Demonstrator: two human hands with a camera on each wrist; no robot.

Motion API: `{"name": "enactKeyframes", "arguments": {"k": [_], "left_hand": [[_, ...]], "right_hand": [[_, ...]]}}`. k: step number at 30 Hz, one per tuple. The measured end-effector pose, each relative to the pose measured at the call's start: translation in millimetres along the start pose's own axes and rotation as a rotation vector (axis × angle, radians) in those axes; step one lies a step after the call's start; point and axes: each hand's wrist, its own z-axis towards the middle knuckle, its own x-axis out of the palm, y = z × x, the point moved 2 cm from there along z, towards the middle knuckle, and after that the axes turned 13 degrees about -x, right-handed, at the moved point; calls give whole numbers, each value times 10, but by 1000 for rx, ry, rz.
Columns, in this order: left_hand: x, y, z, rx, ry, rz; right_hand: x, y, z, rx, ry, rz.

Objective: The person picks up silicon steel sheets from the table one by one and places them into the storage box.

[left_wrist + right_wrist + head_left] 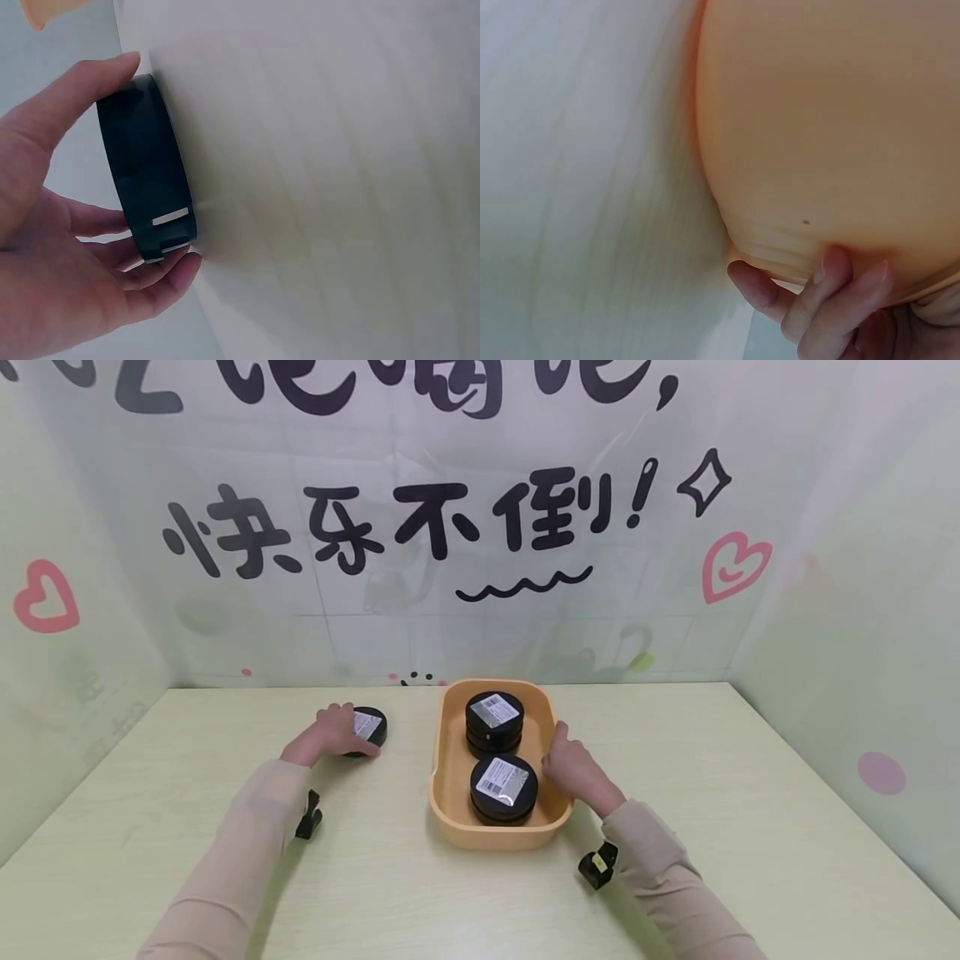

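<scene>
My left hand [335, 732] grips a flat round black case [370, 727] with a silver-white label on top, at the table's left. The left wrist view shows the thumb on one edge of this case [146, 165] and the fingers round the opposite edge; it appears to rest on the table. My right hand [577, 767] holds the right side of an orange bin [495, 837], its fingers against the outer wall [817, 135]. Inside the bin stand two stacks of similar black cases, a rear stack [494, 722] and a front stack [504, 789]; both carry labels.
The pale wood-grain table [375, 893] meets a printed backdrop [420, 635] behind the bin, with more backdrop on both sides. Black wrist cameras hang below the left sleeve [240, 852] and the right sleeve [660, 868].
</scene>
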Motion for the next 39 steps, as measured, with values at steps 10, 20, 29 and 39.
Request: {"name": "enactKeyframes", "arguments": {"k": [10, 20, 29, 39], "left_hand": [[4, 13, 22, -3, -11, 20], [21, 42, 34, -7, -14, -21], [-34, 41, -28, 28, -41, -73], [-147, -59, -129, 82, -131, -121]], "right_hand": [[-1, 8, 7, 10, 4, -12], [2, -4, 6, 3, 5, -15], [0, -3, 3, -1, 6, -16], [0, 3, 5, -9, -6, -18]]}}
